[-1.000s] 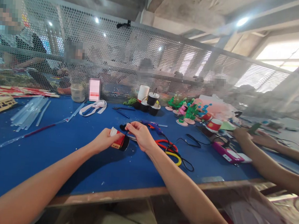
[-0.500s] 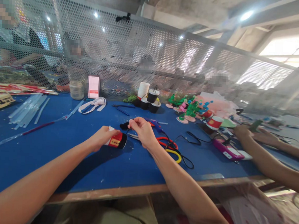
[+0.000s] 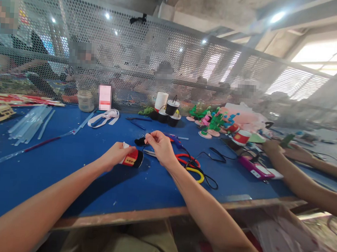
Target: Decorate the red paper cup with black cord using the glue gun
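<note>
My left hand (image 3: 117,154) is closed around a red paper cup (image 3: 130,159) with a gold patch and a black band at its right end. The cup lies tilted on its side, just above the blue table. To its right, my right hand (image 3: 159,144) is pinched at the thumb and forefinger; whatever sits between the fingertips is too small to make out. A black fuzzy piece (image 3: 139,141) lies right beside those fingertips. Scissors with red and yellow handles (image 3: 197,176) rest partly beneath my right hand, blades toward the cup. Behind the wrist lies a blue and orange glue gun (image 3: 175,140).
Pliers (image 3: 138,122), stacked white cups (image 3: 161,101) and small black buckets (image 3: 172,108) stand farther back. Glue sticks (image 3: 31,123) and a white ribbon (image 3: 104,119) lie left. Green pipe-cleaner figures (image 3: 216,123), a purple device (image 3: 255,168) and another person's arms (image 3: 310,180) are right.
Both hands keep nearly the same pose, the left still around the cup and the right still pinched. The whole view has shifted very slightly.
</note>
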`<state>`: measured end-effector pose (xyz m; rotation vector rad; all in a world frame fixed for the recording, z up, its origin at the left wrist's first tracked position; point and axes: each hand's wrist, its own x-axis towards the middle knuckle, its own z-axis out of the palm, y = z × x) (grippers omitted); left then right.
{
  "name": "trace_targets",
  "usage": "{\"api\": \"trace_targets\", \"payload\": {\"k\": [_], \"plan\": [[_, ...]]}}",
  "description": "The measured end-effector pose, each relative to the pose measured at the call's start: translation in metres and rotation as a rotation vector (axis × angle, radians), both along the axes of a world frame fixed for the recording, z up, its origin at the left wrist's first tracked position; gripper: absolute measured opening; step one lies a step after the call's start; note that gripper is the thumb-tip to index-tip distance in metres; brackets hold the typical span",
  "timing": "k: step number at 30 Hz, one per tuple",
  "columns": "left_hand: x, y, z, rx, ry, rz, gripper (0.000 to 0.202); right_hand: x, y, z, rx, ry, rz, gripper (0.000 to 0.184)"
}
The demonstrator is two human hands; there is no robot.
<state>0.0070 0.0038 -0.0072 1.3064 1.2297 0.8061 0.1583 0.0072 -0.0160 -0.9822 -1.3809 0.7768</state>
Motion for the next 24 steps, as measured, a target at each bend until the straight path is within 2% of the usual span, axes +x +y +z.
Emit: {"api": "trace_targets", "payload": {"k": [6,24], "plan": [[0.0016,-0.0075,-0.0004,0.090,0.010,-0.122,0.030,0.0015,0.0029,-0.0009,0.004,-0.067,-0.035,0.023],[-0.0019,-0.0087,-0.0008,0.230,0.030,-0.210,0.033,-0.0008,0.0049,-0.0040,-0.063,-0.145,-0.055,0.020]]}}
